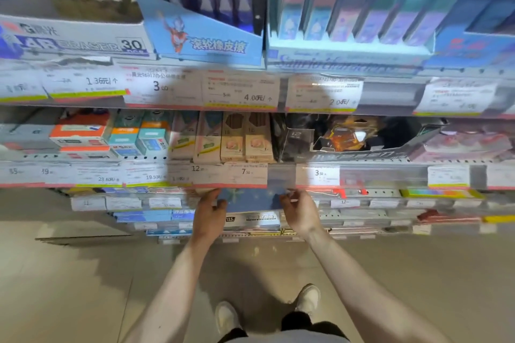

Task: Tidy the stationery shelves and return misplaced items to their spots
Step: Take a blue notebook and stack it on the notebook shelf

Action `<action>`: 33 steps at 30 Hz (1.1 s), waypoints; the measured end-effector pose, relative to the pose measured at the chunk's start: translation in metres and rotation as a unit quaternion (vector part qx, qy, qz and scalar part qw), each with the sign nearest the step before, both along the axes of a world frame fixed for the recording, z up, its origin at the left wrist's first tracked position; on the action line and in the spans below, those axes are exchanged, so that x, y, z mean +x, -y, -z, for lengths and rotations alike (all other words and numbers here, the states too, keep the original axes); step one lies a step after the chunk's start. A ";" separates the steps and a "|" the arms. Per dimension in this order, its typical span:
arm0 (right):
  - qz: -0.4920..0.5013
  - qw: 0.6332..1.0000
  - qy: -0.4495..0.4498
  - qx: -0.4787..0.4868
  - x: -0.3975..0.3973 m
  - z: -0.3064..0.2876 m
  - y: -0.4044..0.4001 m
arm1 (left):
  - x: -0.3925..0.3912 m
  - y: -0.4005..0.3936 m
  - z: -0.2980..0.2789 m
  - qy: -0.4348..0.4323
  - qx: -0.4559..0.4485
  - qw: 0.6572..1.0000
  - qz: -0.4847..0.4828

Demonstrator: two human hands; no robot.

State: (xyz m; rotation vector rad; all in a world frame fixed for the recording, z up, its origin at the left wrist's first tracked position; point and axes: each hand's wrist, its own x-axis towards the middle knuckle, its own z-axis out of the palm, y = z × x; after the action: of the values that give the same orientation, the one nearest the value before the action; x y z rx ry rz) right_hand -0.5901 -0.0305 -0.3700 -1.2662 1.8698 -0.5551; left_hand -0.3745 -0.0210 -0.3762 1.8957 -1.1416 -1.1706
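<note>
A flat blue pack with a pale star pattern (250,199) sits just under the edge of the middle shelf (223,175). My left hand (210,210) grips its left side and my right hand (299,210) pinches its right side. The pack's upper part is hidden behind the shelf's price strip. Below it lies a grey boxed item with a 13.5 label (253,218).
Above are shelves with eraser display boxes (75,36), pencil boxes (231,138) and a black display box (348,136). Price tags line each shelf edge. Lower shelves hold flat blue and pink packs. Beige floor tiles and my shoes (227,317) are below.
</note>
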 end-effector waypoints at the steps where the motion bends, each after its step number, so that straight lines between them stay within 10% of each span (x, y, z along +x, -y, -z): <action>1: 0.008 1.000 0.006 0.002 -0.001 0.002 0.002 | 0.000 -0.001 -0.001 -0.002 0.000 1.000 0.000; 22: -0.028 0.948 0.202 0.244 -0.033 -0.002 -0.020 | -0.002 0.014 0.001 -0.064 0.008 0.997 -0.034; 33: 0.019 0.985 0.130 0.111 -0.023 0.010 0.016 | -0.006 0.015 -0.010 -0.093 0.060 0.994 -0.004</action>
State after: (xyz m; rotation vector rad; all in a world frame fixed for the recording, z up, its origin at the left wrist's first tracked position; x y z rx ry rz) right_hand -0.6130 -0.0464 -0.3800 -0.9656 1.6876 -0.4897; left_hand -0.3802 -0.0362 -0.3667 1.8327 -0.9803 -1.4072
